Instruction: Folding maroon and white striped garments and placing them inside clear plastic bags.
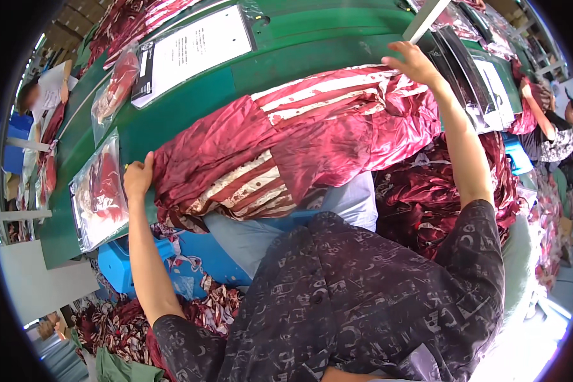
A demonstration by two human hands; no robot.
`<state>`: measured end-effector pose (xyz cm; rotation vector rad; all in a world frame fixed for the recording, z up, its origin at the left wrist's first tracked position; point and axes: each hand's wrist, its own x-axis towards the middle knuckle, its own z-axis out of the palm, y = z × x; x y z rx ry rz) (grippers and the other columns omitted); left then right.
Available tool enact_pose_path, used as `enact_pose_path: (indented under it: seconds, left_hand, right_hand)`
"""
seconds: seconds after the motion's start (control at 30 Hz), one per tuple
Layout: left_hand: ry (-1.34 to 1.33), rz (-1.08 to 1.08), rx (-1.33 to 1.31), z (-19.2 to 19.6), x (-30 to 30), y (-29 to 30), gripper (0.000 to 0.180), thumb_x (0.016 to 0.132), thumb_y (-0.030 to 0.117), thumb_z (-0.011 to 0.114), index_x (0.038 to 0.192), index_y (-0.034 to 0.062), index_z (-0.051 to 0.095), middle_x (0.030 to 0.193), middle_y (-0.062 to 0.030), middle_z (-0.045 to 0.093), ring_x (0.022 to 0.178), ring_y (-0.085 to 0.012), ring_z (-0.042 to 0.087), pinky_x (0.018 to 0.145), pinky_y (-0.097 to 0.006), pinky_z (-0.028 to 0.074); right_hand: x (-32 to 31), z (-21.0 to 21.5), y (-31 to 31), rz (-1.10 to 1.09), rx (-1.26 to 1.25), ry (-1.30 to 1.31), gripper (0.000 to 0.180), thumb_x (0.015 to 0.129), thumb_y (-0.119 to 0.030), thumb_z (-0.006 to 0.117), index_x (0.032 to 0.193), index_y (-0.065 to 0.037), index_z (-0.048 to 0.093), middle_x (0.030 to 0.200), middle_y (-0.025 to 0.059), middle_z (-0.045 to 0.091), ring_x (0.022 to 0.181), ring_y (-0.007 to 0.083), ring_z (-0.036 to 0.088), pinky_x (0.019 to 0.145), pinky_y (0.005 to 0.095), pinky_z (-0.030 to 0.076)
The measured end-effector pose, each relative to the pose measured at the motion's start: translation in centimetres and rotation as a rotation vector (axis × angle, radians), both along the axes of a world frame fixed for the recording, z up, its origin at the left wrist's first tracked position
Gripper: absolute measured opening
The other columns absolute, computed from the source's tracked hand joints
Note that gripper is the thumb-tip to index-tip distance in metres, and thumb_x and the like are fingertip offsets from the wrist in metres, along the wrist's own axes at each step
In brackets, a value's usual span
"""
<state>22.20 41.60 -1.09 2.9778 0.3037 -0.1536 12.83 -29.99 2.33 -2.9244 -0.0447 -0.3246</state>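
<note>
A shiny dark-red cloth [325, 149] with red-and-cream striped panels lies spread across the table edge and over my lap. Its folds hide whether it is one piece or several layers. My left hand [138, 178] is closed on the cloth's left end. Beyond the cloth's upper right corner, my right hand [416, 63] has its fingers spread and holds nothing; the wrist passes close by the bunched fabric.
The green table [286, 70] carries clear bags with red contents [102, 197] and a bagged printed sheet [194, 51]. Black packages [461, 76] lie at right. More dark-red cloth [420, 197] is heaped beside me, and a blue stool [114, 264] stands below. Other people work at both sides.
</note>
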Motion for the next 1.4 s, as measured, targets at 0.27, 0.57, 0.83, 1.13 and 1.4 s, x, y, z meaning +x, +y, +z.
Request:
enact_pose_path:
  seconds: [0.27,0.57,0.83,1.13,1.4]
  left_hand:
    - [-0.598,0.014,-0.072,-6.7,-2.0,-3.9,0.033,0.101,0.034,0.053,0.11,0.0025,0.047,0.09,-0.025,0.07,0.082,-0.0485,0.065,0.071,-0.053,0.05]
    - [-0.898,0.016,-0.111,-2.8,10.6,-6.8,0.036,0.103,0.037,0.051,0.11,0.0025,0.047,0.088,-0.0256,0.069,0.078,-0.0499,0.065,0.07,-0.053,0.05]
    - [-0.57,-0.088,-0.013,-4.6,11.8,-6.6,0.043,0.097,0.047,0.055,0.119,0.0103,0.051,0.108,-0.0171,0.067,0.097,-0.0434,0.065,0.077,-0.052,0.052]
    - [-0.48,0.19,-1.388,-0.4,-13.6,5.5,0.032,0.096,0.016,0.065,0.126,0.0076,0.06,0.098,-0.009,0.073,0.078,-0.0129,0.067,0.062,-0.021,0.049]
    - [0.098,1.042,-1.834,-32.8,-27.8,3.4,0.068,0.091,0.056,0.066,0.13,0.0015,0.058,0.116,-0.0194,0.067,0.084,-0.0224,0.07,0.068,-0.021,0.056]
  right_hand:
    - [-2.9,-4.8,2.6,-0.413,-0.137,0.25,0.071,0.083,-0.071,0.062,0.104,-0.004,0.055,0.09,0.0191,0.071,0.082,0.0385,0.07,0.071,0.0453,0.055]
    - [9.4,-3.1,-4.1,-0.295,-0.319,-0.286,0.059,0.086,-0.065,0.061,0.092,-0.008,0.047,0.071,0.0121,0.068,0.061,0.036,0.067,0.054,0.0438,0.051]
    - [10.6,-9.0,-6.9,-0.245,-0.29,-0.04,0.047,0.098,-0.053,0.052,0.114,-0.01,0.044,0.09,0.0239,0.067,0.077,0.0471,0.065,0.063,0.0555,0.046]
    - [11.9,-1.5,-5.4,-0.056,-0.235,0.171,0.057,0.099,-0.049,0.053,0.13,-0.002,0.057,0.117,0.0218,0.066,0.109,0.0418,0.061,0.091,0.044,0.048]
    - [9.7,5.0,25.1,0.611,0.046,-0.149,0.034,0.091,-0.002,0.06,0.125,-0.007,0.063,0.124,0.0117,0.064,0.11,0.0299,0.061,0.097,0.0385,0.048]
